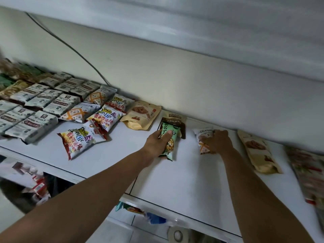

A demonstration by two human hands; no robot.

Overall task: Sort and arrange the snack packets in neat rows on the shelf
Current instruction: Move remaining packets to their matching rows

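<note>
The place looks like a small shop or stockroom. A wide white shelf (pixel 175 181) carries rows of identical grey-white foil snack packets (pixel 35 102) well to the left of the fingers (pixel 168 134). Another white shelf board (pixel 210 23) runs above them, and more boxed goods (pixel 37 185) sit on a lower level, below and to their left.

A dark cable (pixel 70 48) slants down the cream wall (pixel 175 81); blurred red-and-white boxes (pixel 37 186) sit lower left.

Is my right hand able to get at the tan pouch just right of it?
Probably, for reach: the tan pouch lies close beside the right hand with only bare shelf between. But the hand grips a white packet, so it would likely need to release that first.
</note>
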